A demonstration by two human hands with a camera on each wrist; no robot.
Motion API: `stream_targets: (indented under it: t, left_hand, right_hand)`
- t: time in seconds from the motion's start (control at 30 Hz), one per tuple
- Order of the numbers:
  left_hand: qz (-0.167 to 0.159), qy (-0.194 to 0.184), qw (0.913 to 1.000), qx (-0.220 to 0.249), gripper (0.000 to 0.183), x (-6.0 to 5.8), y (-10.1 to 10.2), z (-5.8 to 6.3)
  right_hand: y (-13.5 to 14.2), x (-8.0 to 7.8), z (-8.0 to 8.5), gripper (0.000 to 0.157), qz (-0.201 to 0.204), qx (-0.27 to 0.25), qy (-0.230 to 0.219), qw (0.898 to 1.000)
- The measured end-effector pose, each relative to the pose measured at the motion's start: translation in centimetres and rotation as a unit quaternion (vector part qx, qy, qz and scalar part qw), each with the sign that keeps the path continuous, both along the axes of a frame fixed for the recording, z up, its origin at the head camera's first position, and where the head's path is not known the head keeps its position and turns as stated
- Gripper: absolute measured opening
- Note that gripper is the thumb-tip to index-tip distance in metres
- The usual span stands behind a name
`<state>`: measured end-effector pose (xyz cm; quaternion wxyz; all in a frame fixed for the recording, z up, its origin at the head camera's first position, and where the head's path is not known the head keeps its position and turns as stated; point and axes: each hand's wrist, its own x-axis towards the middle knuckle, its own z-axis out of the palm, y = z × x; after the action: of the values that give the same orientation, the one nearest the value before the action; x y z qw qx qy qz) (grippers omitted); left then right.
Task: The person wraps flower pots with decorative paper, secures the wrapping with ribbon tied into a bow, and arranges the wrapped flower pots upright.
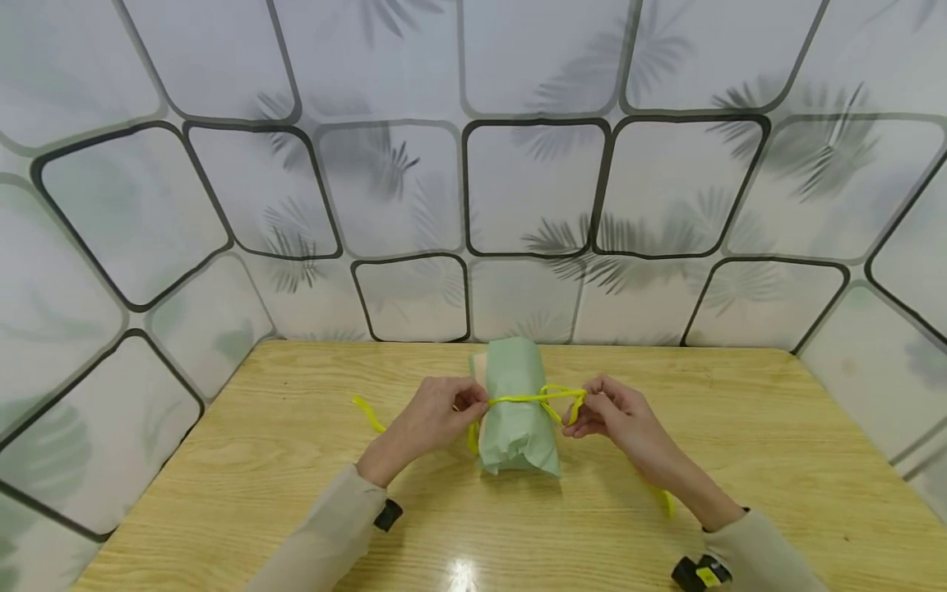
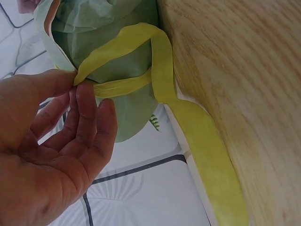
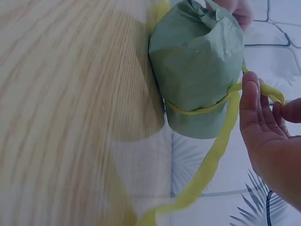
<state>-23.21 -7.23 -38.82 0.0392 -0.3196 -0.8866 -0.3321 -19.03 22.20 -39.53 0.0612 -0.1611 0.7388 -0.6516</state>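
Observation:
A parcel wrapped in pale green paper (image 1: 515, 366) lies on the table, its near end crumpled and folded. Yellow ribbon (image 1: 521, 399) runs around its middle. On the parcel's left side my left hand (image 1: 444, 415) pinches the ribbon between thumb and index finger; in the left wrist view a fold of ribbon (image 2: 129, 38) rises from those fingertips. At the right side my right hand (image 1: 617, 423) pinches a loop of the ribbon (image 3: 273, 91). One long ribbon tail (image 3: 207, 169) hangs down past the parcel in the right wrist view, and another tail (image 2: 202, 136) shows in the left wrist view.
The parcel rests on a light wood-grain table (image 1: 244, 493). A pale curtain (image 1: 536, 189) with dark rounded outlines and leaf prints stands behind and beside it. Ribbon ends lie on the table at left (image 1: 367, 413) and right (image 1: 668, 501).

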Motion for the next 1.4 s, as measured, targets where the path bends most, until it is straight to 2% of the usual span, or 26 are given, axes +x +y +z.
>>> stream_targets:
  t: [0.13, 0.43, 0.53, 0.63, 0.73, 0.97, 1.17, 1.4]
  left_hand:
    - [0.001, 0.004, 1.0, 0.0, 0.01, 0.0, 0.0, 0.0]
    - [0.001, 0.0, 1.0, 0.001, 0.009, 0.1, 0.0, 0.0]
    - [0.002, -0.002, 1.0, 0.002, 0.009, 0.1, -0.1, 0.1]
    - [0.001, -0.001, 1.0, 0.001, 0.009, 0.0, -0.2, 0.0]
    - [0.002, 0.002, 1.0, 0.0, 0.009, 0.0, -0.3, -0.1]
    - [0.004, 0.001, 1.0, 0.003, 0.009, 0.0, -0.2, -0.2]
    - [0.005, -0.003, 1.0, 0.006, 0.009, 0.0, 0.0, -0.2]
    - [0.004, -0.006, 0.9999, 0.015, 0.01, -0.1, 0.2, -0.1]
  right_hand:
    - [0.4, 0.2, -0.1, 0.025, -0.003, 0.06, 0.022, 0.998]
    - [1.0, 0.7, 0.1, 0.024, -0.019, 0.172, 0.01, 0.985]
    - [1.0, 0.8, 0.1, 0.026, -0.028, 0.216, 0.022, 0.976]
    - [1.0, 0.8, 0.0, 0.029, -0.039, 0.264, 0.059, 0.962]
    - [0.9, 0.8, -0.2, 0.023, -0.053, 0.3, 0.086, 0.949]
    - [1.1, 1.2, -0.2, 0.006, -0.074, 0.318, 0.132, 0.936]
    - [1.8, 1.7, 0.0, 0.003, -0.096, 0.316, 0.164, 0.93]
    - [3.3, 2.0, 0.0, 0.003, -0.122, 0.318, 0.162, 0.926]
